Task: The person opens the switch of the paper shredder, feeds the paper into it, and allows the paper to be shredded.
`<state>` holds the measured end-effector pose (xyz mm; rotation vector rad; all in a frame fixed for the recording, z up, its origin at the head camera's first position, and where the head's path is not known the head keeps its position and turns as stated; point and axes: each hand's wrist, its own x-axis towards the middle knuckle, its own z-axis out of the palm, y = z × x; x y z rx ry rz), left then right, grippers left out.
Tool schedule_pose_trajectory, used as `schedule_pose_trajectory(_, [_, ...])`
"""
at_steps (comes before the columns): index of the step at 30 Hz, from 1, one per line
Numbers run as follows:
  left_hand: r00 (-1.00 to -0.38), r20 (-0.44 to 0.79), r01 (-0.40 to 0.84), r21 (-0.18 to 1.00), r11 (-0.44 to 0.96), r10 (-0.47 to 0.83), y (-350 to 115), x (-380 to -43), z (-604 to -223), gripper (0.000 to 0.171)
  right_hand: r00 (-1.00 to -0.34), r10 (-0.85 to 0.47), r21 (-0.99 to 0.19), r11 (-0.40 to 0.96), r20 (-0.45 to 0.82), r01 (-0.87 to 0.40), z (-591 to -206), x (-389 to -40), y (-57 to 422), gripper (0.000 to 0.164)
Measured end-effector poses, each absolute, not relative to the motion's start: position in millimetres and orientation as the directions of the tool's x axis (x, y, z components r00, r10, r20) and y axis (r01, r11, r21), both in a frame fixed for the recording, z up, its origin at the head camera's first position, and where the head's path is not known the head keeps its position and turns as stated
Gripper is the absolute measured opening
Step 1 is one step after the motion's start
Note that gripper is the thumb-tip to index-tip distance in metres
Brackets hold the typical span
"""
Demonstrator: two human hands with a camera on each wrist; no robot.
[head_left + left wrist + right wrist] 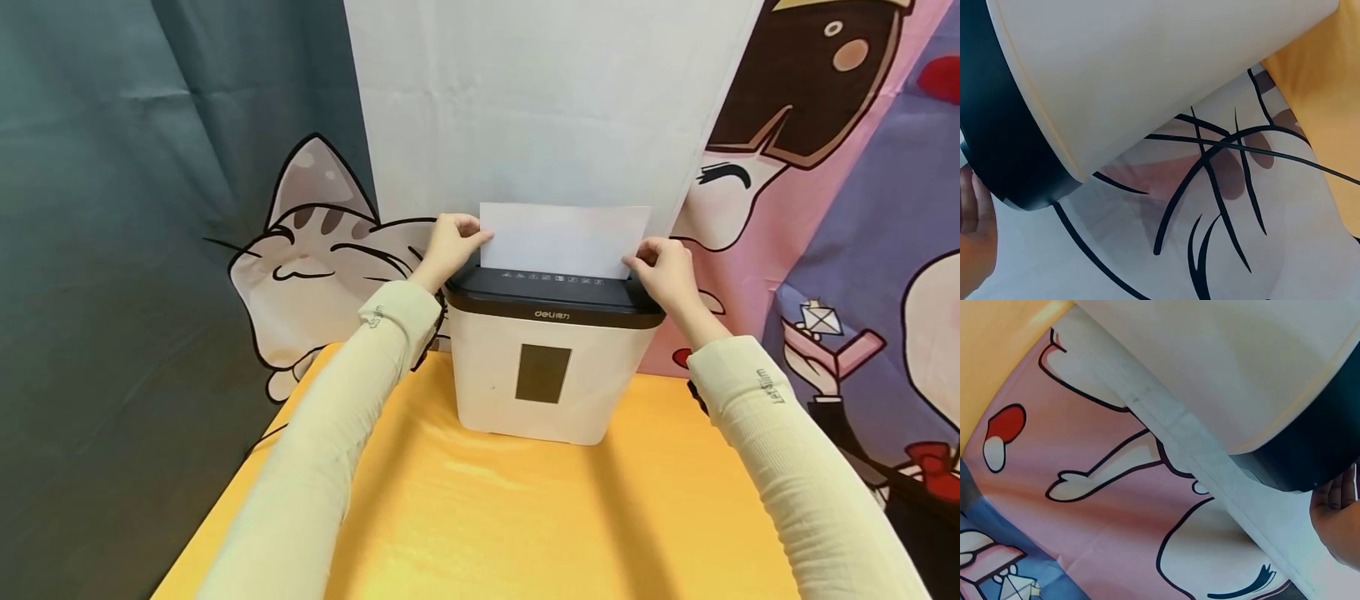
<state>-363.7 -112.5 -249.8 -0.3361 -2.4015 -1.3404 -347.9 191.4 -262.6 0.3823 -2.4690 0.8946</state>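
Observation:
A white paper shredder [487, 367] with a black top [555, 287] stands upright at the back of the table. A sheet of white paper [562, 240] rises from the slot in that top, its lower part hidden inside. At the sheet's left edge, my left hand [453, 242] pinches it between thumb and fingers. My right hand [663, 267] pinches the opposite edge, a little lower, close over the shredder's top. Both wrist views catch only part of each hand, beside the black top [1016, 125] on the left and the black top [1316, 437] on the right.
A yellow cloth [487, 517] covers the table. Printed curtains with a cartoon cat [300, 258] and other figures hang right behind the shredder. A thin black cable [266, 437] runs over the table's left edge.

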Motion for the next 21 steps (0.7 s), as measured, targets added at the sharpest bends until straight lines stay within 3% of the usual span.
schedule_pose_trajectory(8, [-0.926, 0.376, 0.304, 0.765, 0.568, -0.012, -111.3, -362.8, -253.2, 0.022, -0.845, -0.102, -0.526, 0.742, 0.525, -0.416, -269.8, -348.8, 191.0, 0.009])
schedule_pose_trajectory(21, [-0.926, 0.377, 0.301, 0.755, 0.583, -0.01, -108.8, -364.4, -257.6, 0.021, -0.837, -0.092, -0.528, 0.738, 0.539, -0.421, -269.8, -349.9, 191.5, 0.013])
